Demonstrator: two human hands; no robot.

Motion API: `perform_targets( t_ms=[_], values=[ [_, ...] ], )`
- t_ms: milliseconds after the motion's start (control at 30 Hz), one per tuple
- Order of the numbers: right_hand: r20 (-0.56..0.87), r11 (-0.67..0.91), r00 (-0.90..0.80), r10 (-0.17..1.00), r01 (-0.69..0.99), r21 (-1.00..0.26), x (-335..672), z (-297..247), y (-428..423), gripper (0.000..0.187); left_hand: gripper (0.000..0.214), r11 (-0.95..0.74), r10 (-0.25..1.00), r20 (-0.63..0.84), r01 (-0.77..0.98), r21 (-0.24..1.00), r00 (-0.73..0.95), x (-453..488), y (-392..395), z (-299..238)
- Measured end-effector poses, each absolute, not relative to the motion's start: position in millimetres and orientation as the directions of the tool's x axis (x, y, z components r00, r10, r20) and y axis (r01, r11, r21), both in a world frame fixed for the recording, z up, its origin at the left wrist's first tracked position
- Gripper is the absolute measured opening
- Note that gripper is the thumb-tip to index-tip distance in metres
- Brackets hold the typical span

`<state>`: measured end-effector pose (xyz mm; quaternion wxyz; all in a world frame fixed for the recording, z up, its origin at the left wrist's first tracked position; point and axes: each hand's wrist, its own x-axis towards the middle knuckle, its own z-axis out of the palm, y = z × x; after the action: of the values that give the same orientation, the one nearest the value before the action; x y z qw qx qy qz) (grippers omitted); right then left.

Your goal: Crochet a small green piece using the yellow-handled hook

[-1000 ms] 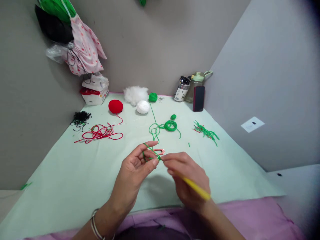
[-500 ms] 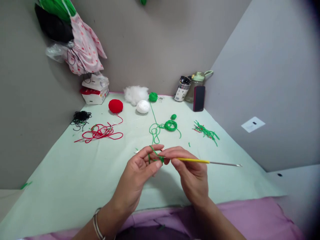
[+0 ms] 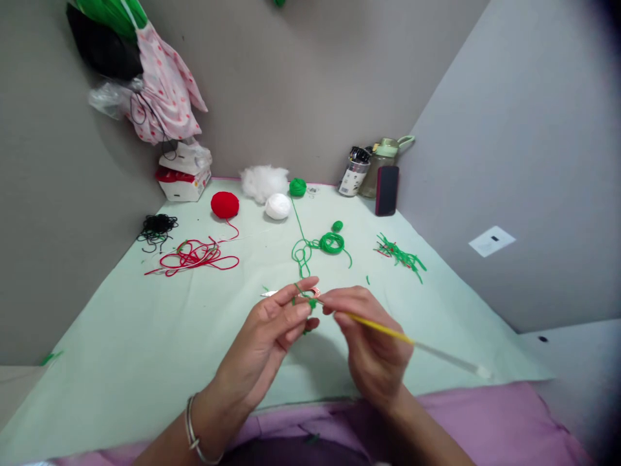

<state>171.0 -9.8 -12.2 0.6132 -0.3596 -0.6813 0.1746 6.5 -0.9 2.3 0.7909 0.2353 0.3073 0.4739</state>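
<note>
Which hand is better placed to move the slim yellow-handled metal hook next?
Likely the right hand: it grips the yellow-handled metal hook, while the left hand pinches the small green yarn piece.

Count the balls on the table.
4: red ball at left, white ball by the fluff, green ball at the back, small green ball beyond the coil. The left hand or right hand could hide others.

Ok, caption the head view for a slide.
Left hand pinches green yarn and right hand holds a yellow-handled crochet hook above a pale green tabletop, with a red yarn ball beyond.
</note>
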Motion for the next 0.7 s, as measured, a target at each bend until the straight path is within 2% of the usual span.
perform_targets(
  t_ms=[67, 167, 333, 467, 533, 600, 700],
  values=[
    [0.596, 0.591, 0.092, 0.798, 0.072, -0.803, 172, -7, -6, 0.022, 0.031, 0.427, 0.901, -0.265, -0.604, 0.672, 0.343, 3, 1, 4],
    [0.478, 0.482, 0.066, 0.876, -0.126, -0.867, 172, -3, -2, 0.017, 0.028, 0.383, 0.919, -0.241, -0.57, 0.727, 0.311, 2, 0, 4],
    [0.494, 0.494, -0.003, 0.869, -0.04, -0.869, 168, -2, -1, 0.013, 0.035, 0.282, 0.948, -0.17, -0.462, 0.841, 0.269, 5, -4, 4],
    [0.424, 0.417, -0.018, 0.906, -0.144, -0.897, 173, -3, 0, 0.016, 0.033, 0.297, 0.94, -0.187, -0.414, 0.86, 0.285, 2, -3, 6],
    [0.437, 0.433, -0.019, 0.899, -0.108, -0.895, 176, -2, -1, 0.018, 0.031, 0.291, 0.943, -0.187, -0.405, 0.867, 0.277, 2, -2, 7],
    [0.525, 0.526, -0.022, 0.851, 0.035, -0.85, 178, -1, -4, 0.019, 0.03, 0.259, 0.955, -0.171, -0.403, 0.878, 0.242, 2, -1, 7],
    [0.711, 0.72, -0.156, 0.686, 0.289, -0.631, 178, 0, -11, 0.024, 0.032, 0.218, 0.971, -0.148, -0.428, 0.877, 0.19, 3, -1, 5]
  ],
)
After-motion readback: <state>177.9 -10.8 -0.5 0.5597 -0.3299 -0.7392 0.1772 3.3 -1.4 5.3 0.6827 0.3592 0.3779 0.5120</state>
